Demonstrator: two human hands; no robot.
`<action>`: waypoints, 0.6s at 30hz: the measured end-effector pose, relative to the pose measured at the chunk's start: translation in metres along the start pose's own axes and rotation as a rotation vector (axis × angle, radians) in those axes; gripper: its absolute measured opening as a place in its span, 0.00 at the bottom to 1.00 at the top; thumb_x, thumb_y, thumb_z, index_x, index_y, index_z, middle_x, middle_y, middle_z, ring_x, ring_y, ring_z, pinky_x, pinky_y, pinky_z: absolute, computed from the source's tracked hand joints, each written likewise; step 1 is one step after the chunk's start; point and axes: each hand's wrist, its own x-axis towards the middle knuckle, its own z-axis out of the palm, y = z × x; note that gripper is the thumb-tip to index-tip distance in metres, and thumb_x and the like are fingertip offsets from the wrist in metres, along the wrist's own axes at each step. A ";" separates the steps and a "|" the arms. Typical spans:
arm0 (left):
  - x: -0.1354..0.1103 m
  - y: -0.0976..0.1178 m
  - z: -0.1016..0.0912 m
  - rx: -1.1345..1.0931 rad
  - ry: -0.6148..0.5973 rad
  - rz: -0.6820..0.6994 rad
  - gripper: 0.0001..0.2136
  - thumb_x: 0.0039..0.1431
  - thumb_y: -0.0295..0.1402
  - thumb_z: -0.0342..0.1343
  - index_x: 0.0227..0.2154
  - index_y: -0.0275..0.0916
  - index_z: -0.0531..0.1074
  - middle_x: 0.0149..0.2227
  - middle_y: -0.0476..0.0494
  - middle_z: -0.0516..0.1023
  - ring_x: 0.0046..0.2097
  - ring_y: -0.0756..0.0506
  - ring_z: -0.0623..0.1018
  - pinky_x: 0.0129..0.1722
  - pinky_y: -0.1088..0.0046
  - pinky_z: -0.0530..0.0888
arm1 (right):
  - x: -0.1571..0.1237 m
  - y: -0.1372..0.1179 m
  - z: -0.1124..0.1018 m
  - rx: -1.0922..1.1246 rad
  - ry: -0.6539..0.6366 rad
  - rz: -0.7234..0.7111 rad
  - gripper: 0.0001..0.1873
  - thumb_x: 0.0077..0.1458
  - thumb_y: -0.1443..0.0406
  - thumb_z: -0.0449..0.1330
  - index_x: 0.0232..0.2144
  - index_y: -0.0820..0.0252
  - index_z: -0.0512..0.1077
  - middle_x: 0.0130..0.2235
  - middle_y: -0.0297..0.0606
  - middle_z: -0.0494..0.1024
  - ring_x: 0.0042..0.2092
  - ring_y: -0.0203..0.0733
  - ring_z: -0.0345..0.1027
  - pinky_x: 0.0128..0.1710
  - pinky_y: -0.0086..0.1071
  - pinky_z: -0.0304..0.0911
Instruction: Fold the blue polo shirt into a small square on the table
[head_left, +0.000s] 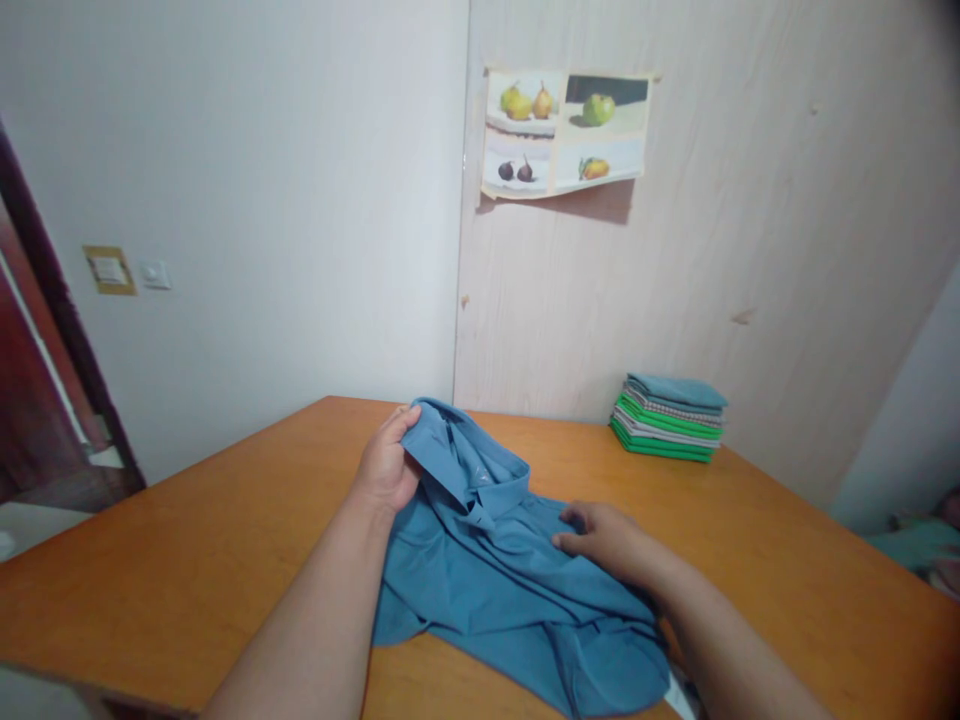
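Observation:
A blue collared shirt (480, 580) lies crumpled on the orange-brown wooden table (225, 540), its collar raised toward the back. My left hand (390, 460) pinches the fabric at the left end of the collar, thumb on top, and holds it above the tabletop. On the shirt's right side, my right hand (611, 540) rests with thumb and fingers apart, touching the cloth without gripping it. The lower folds of the shirt spread toward the near edge of the table. Part of a white item (681, 695) shows beside the cloth, below my right forearm.
A stack of folded clothes (669, 418), blue, green, grey and checked, stands at the table's back right, near the wall. Fruit pictures (566, 130) hang on the wood-grain panel. A light switch (155, 275) is on the left wall. Fabric (919, 545) appears beyond the right edge.

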 end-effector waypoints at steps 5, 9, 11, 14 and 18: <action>-0.003 0.008 0.004 0.013 -0.058 -0.040 0.09 0.51 0.34 0.64 0.28 0.39 0.68 0.27 0.54 0.72 0.29 0.52 0.74 0.41 0.71 0.76 | 0.000 -0.006 -0.001 0.037 -0.022 -0.054 0.05 0.50 0.64 0.59 0.25 0.59 0.71 0.24 0.31 0.73 0.28 0.36 0.64 0.29 0.27 0.55; 0.001 -0.002 0.001 0.089 -0.117 0.046 0.09 0.55 0.38 0.63 0.36 0.42 0.71 0.38 0.49 0.78 0.40 0.49 0.78 0.47 0.69 0.75 | 0.003 -0.002 -0.016 0.135 0.178 0.085 0.08 0.54 0.63 0.52 0.25 0.57 0.67 0.23 0.33 0.73 0.24 0.36 0.62 0.23 0.28 0.50; 0.001 -0.013 -0.002 0.185 -0.146 0.051 0.13 0.58 0.41 0.60 0.45 0.47 0.71 0.51 0.47 0.76 0.51 0.47 0.77 0.50 0.67 0.73 | 0.003 0.004 -0.025 0.042 0.346 0.168 0.09 0.56 0.62 0.51 0.26 0.56 0.67 0.25 0.37 0.75 0.25 0.38 0.65 0.24 0.30 0.50; 0.000 -0.030 -0.004 0.392 -0.095 0.004 0.21 0.60 0.44 0.58 0.54 0.48 0.67 0.62 0.42 0.68 0.60 0.43 0.71 0.52 0.66 0.72 | 0.002 0.010 -0.034 -0.159 0.491 0.242 0.09 0.57 0.60 0.52 0.30 0.56 0.70 0.28 0.40 0.76 0.30 0.43 0.68 0.27 0.32 0.51; -0.002 -0.042 -0.007 0.754 -0.077 0.027 0.20 0.57 0.45 0.59 0.48 0.39 0.72 0.51 0.38 0.77 0.51 0.41 0.76 0.45 0.68 0.72 | -0.001 -0.002 -0.030 -0.148 0.511 0.135 0.10 0.58 0.59 0.53 0.36 0.56 0.72 0.33 0.41 0.78 0.35 0.45 0.70 0.32 0.33 0.55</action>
